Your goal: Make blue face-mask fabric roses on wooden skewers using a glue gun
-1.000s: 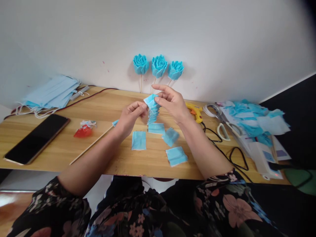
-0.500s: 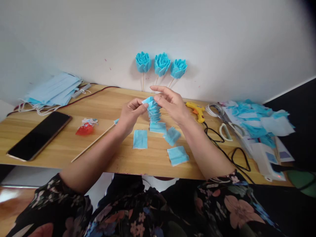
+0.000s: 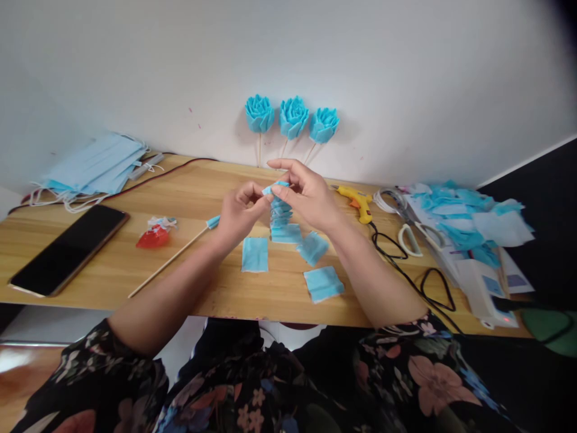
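A small blue fabric piece (image 3: 269,190) is pinched between my two hands above the table. My left hand (image 3: 242,207) grips its left side, thumb and fingers closed. On its right side, my right hand (image 3: 308,195) pinches it with thumb and fingertips, the index finger stretched out. Just below lies a row of overlapping blue folded pieces (image 3: 282,216). Nearer me are a flat blue square (image 3: 255,255), a crumpled blue square (image 3: 312,248) and another blue square (image 3: 324,284). A thin wooden stick (image 3: 169,263) with a blue wrapped tip rests left of my left hand.
Three blue fabric flowers (image 3: 293,118) on sticks lean against the wall. Left are face masks (image 3: 97,165), a phone (image 3: 70,249) and a red packet (image 3: 154,236). Right are a yellow glue gun (image 3: 358,203) with black cord, scissors (image 3: 411,240), blue scraps (image 3: 469,216) and a white device (image 3: 482,294).
The blue piece has been folded or turned smaller between my fingers. My right hand has come left and closer to my left hand, its thumb now over the piece.
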`<state>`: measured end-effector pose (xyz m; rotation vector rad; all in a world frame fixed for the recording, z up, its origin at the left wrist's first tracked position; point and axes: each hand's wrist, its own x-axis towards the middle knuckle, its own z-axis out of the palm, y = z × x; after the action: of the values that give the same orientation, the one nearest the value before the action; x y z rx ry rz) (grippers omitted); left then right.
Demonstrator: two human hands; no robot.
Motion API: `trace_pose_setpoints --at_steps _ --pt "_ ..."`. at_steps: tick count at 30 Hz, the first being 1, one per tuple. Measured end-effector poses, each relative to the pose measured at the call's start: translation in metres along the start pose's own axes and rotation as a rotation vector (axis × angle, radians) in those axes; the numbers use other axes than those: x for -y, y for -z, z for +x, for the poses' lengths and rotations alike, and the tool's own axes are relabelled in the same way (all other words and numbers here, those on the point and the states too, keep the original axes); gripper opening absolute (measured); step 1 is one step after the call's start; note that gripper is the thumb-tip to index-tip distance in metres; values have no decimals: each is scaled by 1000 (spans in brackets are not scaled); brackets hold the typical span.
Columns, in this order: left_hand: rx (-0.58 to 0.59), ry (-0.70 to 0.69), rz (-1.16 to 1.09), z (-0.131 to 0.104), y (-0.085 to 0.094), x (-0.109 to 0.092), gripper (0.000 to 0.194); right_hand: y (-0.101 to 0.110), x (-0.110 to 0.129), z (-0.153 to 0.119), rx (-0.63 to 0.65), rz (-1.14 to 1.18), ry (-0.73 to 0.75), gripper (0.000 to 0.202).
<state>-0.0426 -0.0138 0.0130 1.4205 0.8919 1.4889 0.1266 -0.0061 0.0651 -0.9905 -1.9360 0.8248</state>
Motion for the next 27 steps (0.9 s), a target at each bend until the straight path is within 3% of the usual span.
trace_pose_setpoints --at_steps 7,17,27 --pt "-21 63 -189 2 0 -6 31 12 -5 4 -24 145 -10 52" --pt "-33 104 -203 1 0 -1 30 10 -7 6 14 217 -75 53" --pt "47 109 -164 0 1 -6 33 9 -9 7 -58 262 -88 47"
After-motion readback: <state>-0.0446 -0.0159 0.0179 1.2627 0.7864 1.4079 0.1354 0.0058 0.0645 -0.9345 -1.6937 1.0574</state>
